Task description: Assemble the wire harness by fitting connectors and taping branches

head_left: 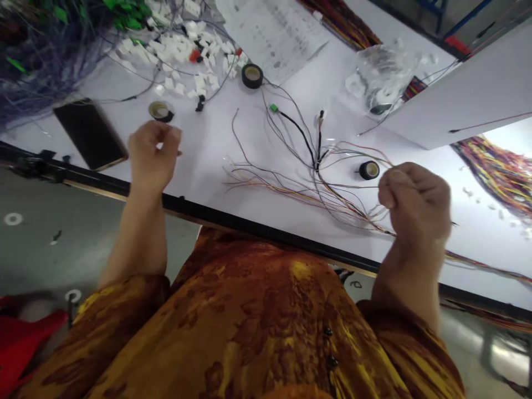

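Where the right fingers close: the right hand (415,208) is curled into a fist above the table, its fingertips (388,188) drawn in against the thumb. Thin coloured wires pass just beneath them, but I cannot tell whether they are gripped.
Where the left fingers close: the left hand (152,158) is raised, with its fingers (166,133) and thumb pinched together. Nothing held shows clearly between them.
Wire harness: the wire harness (320,185) lies on the white table (208,149) between the hands, touching or nearly touching the right one. Its loose strands fan out toward the left hand but stop short of it, and a green connector (274,108) sits on one black lead.
Tape: a roll of black tape (161,111) stands just beyond the left fingertips, a second roll (369,170) lies just beside the right hand, and a third roll (252,75) lies farther off.
Farther out: a dark smartphone (89,133) lies left of the left hand, near a heap of white connectors (178,61). A printed sheet (270,33) and a clear plastic bag (382,72) lie beyond the harness, and a thick multicoloured wire bundle (499,177) lies to the right.
Nearest the body: orange-patterned sleeves (124,316) cover both forearms up to the wrists' near side, above a grey floor (83,238).
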Demonstrator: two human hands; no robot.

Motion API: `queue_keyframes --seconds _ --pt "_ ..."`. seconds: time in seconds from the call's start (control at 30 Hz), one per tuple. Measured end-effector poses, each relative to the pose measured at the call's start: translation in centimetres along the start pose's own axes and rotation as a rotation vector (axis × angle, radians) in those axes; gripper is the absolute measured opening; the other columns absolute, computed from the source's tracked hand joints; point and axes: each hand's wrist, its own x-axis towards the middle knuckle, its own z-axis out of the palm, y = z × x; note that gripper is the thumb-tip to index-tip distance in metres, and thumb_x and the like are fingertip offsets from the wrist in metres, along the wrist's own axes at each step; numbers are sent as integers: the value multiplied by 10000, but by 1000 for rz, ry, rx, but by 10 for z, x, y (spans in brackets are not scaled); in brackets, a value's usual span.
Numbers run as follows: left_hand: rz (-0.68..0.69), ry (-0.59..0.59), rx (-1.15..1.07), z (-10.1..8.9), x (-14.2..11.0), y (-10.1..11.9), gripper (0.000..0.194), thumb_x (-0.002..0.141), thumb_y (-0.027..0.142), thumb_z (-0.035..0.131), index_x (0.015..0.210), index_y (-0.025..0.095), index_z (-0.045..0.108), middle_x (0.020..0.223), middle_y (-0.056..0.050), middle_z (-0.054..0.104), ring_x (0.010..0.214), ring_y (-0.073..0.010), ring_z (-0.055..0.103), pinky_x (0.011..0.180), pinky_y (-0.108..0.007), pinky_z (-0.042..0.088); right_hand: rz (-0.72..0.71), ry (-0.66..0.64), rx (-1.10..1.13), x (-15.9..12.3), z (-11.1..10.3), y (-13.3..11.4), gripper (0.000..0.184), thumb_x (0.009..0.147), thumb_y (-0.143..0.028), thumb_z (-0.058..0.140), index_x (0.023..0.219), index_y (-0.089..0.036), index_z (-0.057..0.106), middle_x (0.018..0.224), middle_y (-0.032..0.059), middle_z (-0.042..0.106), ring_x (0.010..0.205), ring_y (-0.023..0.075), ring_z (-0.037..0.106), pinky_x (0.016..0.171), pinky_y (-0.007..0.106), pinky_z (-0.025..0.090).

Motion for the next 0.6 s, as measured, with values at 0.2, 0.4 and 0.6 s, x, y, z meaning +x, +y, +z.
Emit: queue_keyframes --seconds 0.2,0.4,0.6 --pt "4 -33 -394 7 -3 36 553 996 556 439 1412 204 531 1385 -144 626 1365 -283 526 1107 -482 440 -278 -360 -396 -21 71 -16 187 893 -278 545 716 -218 551 621 -8 521 569 120 427 564 270 299" --pt "-20 189 -950 -15 0 16 566 1046 532 201 1434 230 481 1182 -80 715 1157 -210 676 1000 -422 543 -233 -654 -514 -58 89 21 263 997 -359 392 844 -221 556 668 15 586 577 148 493 589 291 264" --pt "44 437 -982 -47 -3 -18 523 1023 547 356 1524 408 296 1448 73 571 1340 -190 523 1079 -416 497 -145 -711 -194 -51 73 41 260 1002 -358 421 861 -211 581 762 16 609 696 130 563 683 259 375"
